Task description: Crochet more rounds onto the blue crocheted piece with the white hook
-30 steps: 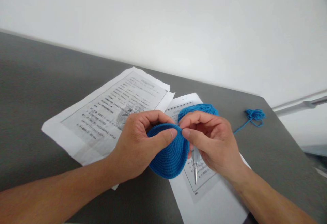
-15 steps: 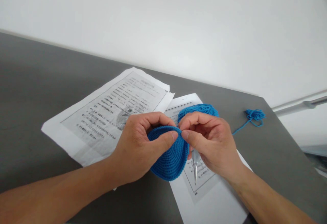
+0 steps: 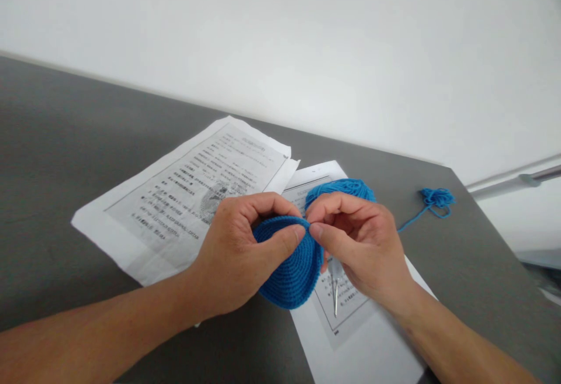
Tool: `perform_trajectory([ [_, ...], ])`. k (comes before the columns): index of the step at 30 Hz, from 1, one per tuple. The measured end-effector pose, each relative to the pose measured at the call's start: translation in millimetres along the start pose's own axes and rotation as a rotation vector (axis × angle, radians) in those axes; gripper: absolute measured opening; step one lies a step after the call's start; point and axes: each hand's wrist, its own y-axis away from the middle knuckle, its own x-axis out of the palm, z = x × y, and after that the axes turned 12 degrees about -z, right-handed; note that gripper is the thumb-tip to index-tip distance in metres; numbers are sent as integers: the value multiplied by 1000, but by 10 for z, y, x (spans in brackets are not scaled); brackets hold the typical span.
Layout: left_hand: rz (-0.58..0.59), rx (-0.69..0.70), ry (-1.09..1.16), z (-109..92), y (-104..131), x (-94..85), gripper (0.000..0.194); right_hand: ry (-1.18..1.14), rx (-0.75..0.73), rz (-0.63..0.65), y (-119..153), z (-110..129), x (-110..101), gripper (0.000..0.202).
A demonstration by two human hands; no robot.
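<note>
A round blue crocheted piece (image 3: 291, 273) hangs between my two hands, its rim curled upward. My left hand (image 3: 243, 249) pinches the top of the rim between thumb and fingers. Close beside it, my right hand (image 3: 359, 238) has thumb and index finger pressed together on the same rim. Behind my right hand lies a bundle of blue yarn (image 3: 344, 187), partly covered by the fingers. A thin metal hook (image 3: 336, 299) rests on a printed sheet just below my right hand; its upper part is largely hidden.
Printed sheets lie on the grey table (image 3: 52, 138), one at the left (image 3: 144, 208) and one under the hook (image 3: 355, 349). A small blue yarn tangle (image 3: 438, 197) sits at the right, trailing a strand. A white wall rises behind.
My right thumb and index finger have shifted very slightly to the left along the rim. My left hand looks unmoved.
</note>
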Motion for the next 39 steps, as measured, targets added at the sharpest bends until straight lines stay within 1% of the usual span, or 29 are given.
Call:
perform_trajectory([
  [4, -12, 10, -23, -7, 11, -3, 4, 54, -10, -24, 0, 12, 15, 12],
  [9, 2, 24, -38, -3, 11, 10, 6, 112, -41, -39, 5, 28, 31, 8],
  [16, 6, 36, -54, -15, 8, 7, 5, 135, -46, -46, 12, 38, 29, 6],
  [20, 57, 15, -26, -25, 5, -8, 4, 122, -43, -38, 2, 48, 34, 7],
  [22, 64, -8, 8, -17, 2, -13, 2, 109, -44, -38, -2, 49, 38, 8],
  [29, 62, -88, 45, -5, -3, -12, 3, 57, -19, -42, 2, 52, 27, 9],
  [34, 60, -90, 56, -22, -4, -6, 3, 38, 9, -19, -13, 34, 9, 11],
  [39, 49, -98, 51, -25, -10, -7, 3, -23, 34, 6, -27, 21, 15, 17],
])
